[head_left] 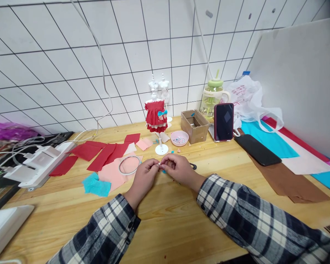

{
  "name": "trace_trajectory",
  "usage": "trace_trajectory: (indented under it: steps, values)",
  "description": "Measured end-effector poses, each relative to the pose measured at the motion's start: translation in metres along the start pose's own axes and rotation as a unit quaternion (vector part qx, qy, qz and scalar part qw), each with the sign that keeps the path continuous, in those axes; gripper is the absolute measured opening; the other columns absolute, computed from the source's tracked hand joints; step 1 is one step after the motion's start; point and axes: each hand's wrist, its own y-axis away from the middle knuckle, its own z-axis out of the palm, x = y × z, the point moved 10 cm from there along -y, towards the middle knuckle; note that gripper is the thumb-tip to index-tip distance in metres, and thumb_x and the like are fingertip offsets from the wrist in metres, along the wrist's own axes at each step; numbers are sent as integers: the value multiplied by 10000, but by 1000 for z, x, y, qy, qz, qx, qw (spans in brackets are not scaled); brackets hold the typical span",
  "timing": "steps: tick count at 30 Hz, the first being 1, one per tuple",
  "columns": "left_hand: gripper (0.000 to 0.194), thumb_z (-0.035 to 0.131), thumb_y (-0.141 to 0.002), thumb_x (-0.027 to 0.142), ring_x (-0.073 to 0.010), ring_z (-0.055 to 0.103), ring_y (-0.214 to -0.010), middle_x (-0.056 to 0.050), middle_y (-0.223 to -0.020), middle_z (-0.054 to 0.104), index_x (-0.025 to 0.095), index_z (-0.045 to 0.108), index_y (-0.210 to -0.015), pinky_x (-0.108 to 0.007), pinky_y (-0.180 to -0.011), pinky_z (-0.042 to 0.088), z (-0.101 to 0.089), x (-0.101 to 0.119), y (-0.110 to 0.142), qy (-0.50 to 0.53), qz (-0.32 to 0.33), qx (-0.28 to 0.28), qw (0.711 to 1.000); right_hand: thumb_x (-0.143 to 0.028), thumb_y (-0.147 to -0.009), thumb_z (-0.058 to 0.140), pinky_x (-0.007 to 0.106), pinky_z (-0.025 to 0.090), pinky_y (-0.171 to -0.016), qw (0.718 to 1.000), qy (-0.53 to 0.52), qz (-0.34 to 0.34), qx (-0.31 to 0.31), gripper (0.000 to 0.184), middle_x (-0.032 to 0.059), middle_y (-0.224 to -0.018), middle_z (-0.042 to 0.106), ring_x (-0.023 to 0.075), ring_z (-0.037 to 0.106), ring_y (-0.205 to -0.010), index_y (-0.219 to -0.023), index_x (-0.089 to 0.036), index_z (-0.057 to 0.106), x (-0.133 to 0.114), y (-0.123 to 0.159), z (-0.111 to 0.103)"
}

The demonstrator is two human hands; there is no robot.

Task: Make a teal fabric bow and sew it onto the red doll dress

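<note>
My left hand [145, 178] and my right hand [180, 169] meet over the middle of the table, fingertips pinched together. Between them shows a tiny pale bit that is too small to name. A small blue scrap [164, 171] peeks out just below the fingertips. Right behind the hands stands a miniature white dress form [161, 149] wearing a red pleated paper dress [155, 113] with a blue and pink bow [162, 114] at its side. A black looped handle [193, 166], perhaps of scissors, sticks out past my right hand, which hides the rest.
Red paper pieces [96, 151], pink paper [111, 169], a blue crumpled piece [96, 184] and a ring [129, 165] lie left. Behind are a pink bowl of beads [179, 138], a cardboard box [197, 132], a propped phone [223, 122] and a jug [212, 96]. A power strip [42, 163] sits far left.
</note>
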Motion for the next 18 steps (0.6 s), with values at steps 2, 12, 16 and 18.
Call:
trace_trajectory:
  steps: [2,12,16,18]
  values:
    - [225,472,-798,286,-174,589,-725,-13,-713,664,178,636,-690,-266,-708,445,0,-1,0,15,-1,-2,1000,-199,-802,617,212,397,-575,1000,-12,11,-5,71,-20,-700,617,91,503,-585,-860,-176,650,3,0,1]
    - [295,520,-880,372,-204,673,-814,-50,-848,756,173,722,-797,-311,-801,512,5,4,0,8,32,-13,999,-223,-794,622,225,384,-581,998,31,35,36,116,-18,-709,637,101,508,-583,-894,-189,670,11,-3,-10]
    - [249,528,-871,324,-197,673,-803,-44,-866,758,192,736,-833,-305,-792,512,4,9,0,-57,49,2,997,-242,-803,621,229,368,-588,998,48,32,32,114,-18,-702,637,104,500,-588,-884,-195,687,12,-2,-10]
    - [235,531,-863,305,-192,668,-789,-42,-861,757,195,737,-834,-297,-771,508,3,10,1,-81,54,8,995,-225,-803,613,232,367,-600,997,61,29,33,101,-18,-696,635,106,503,-598,-860,-196,692,11,-2,-10]
